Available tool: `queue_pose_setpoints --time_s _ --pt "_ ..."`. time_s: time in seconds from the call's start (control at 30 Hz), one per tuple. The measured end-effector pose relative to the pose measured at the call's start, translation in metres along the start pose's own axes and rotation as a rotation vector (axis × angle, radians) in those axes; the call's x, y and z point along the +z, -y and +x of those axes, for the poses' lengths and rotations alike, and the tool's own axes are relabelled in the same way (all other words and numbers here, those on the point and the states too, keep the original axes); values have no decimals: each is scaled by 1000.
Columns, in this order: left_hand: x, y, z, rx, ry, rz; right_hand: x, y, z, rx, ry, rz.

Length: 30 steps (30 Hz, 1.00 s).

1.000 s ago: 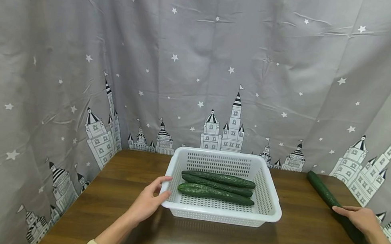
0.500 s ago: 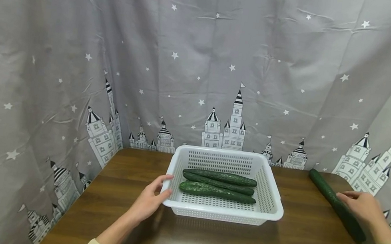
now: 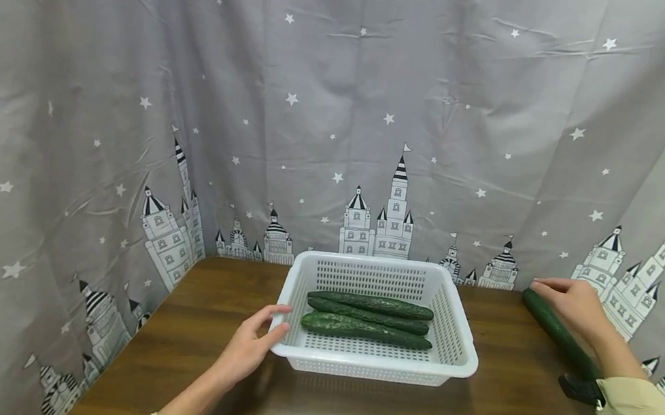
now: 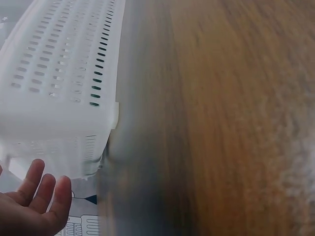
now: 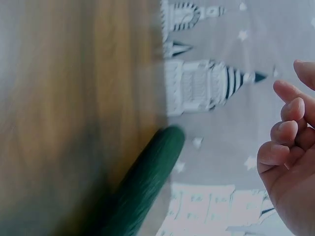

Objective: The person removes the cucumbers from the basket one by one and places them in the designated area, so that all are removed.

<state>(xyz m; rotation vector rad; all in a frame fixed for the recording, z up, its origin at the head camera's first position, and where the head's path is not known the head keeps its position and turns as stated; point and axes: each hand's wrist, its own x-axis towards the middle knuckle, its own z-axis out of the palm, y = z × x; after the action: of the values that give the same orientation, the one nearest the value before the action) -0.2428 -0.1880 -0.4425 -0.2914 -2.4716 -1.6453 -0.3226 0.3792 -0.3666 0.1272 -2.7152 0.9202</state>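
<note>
Head view: my left hand (image 3: 246, 343) grips a white basket (image 3: 373, 361), my empty, relaxed right hand (image 3: 578, 308) near a lone cucumber (image 3: 555, 330), probably firm, slick, best held mid-length.

No text, labels, brands, numbers or signs can be read in any of the current views.
</note>
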Motion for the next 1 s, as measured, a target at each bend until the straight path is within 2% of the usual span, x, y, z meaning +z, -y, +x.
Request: queue_pose_setpoints --time_s 0.23,0.43,0.63,0.77,1.0 --pt "-2 2 -8 -24 -10 -40 7 35 15 7 101 141" --pt "-2 4 -10 -42 7 -74 14 57 29 -37 163 119" --pt "-1 2 -6 -44 22 -100 22 84 48 -34 282 213" --pt "-2 3 -4 -52 25 -96 34 101 59 -69 351 258" --pt "-2 5 -5 -56 12 -89 65 120 78 -57 460 350"
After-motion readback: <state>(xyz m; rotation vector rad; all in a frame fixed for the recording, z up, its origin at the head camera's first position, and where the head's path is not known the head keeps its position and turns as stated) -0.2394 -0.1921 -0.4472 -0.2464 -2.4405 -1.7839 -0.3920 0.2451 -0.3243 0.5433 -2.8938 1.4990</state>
